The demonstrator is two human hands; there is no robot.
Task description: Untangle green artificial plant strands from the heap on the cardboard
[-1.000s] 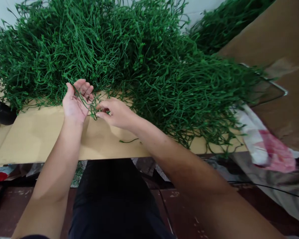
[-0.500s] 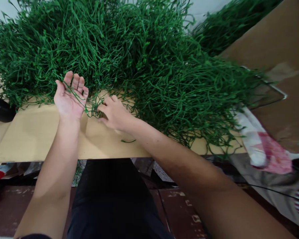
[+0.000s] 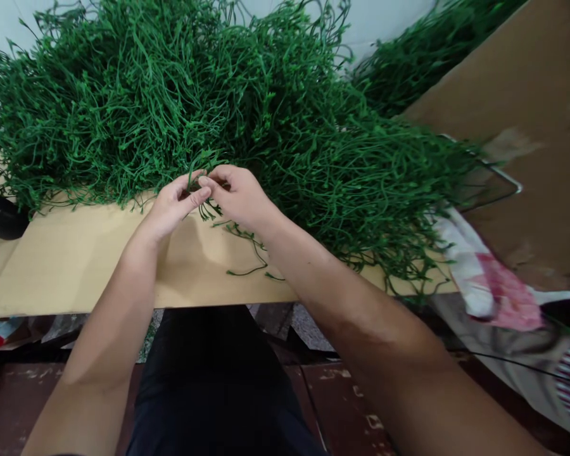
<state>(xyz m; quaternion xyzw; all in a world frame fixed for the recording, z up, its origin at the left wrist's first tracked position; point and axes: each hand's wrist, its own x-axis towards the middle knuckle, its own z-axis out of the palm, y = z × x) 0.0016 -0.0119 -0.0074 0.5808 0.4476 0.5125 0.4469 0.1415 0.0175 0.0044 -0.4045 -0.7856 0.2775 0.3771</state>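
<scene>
A big heap of thin green plant stems (image 3: 152, 95), artificial-looking with small forked tips, lies across the cardboard. In front of its near edge my two hands meet, thumbs almost touching. My left hand (image 3: 173, 201) is closed in a pinch on green stems. My right hand (image 3: 240, 195) also pinches green stems at the same spot, its fingers curled. A few green strands (image 3: 209, 211) show just below the fingertips; how many stems are held is hidden. Some loose stems (image 3: 247, 272) lie on the cardboard sheet (image 3: 76, 253) near my right wrist.
A black cylindrical object (image 3: 0, 214) stands at the left edge. On the right are a large brown cardboard panel (image 3: 527, 126), a bent metal rod (image 3: 503, 183) and a white-and-pink cloth (image 3: 508, 291). More green stems (image 3: 418, 63) lie behind the panel.
My left hand, previously palm up with a stem across it, has turned and moved right to meet my right hand. My right hand has risen slightly from the cardboard. More loose stems show below it.
</scene>
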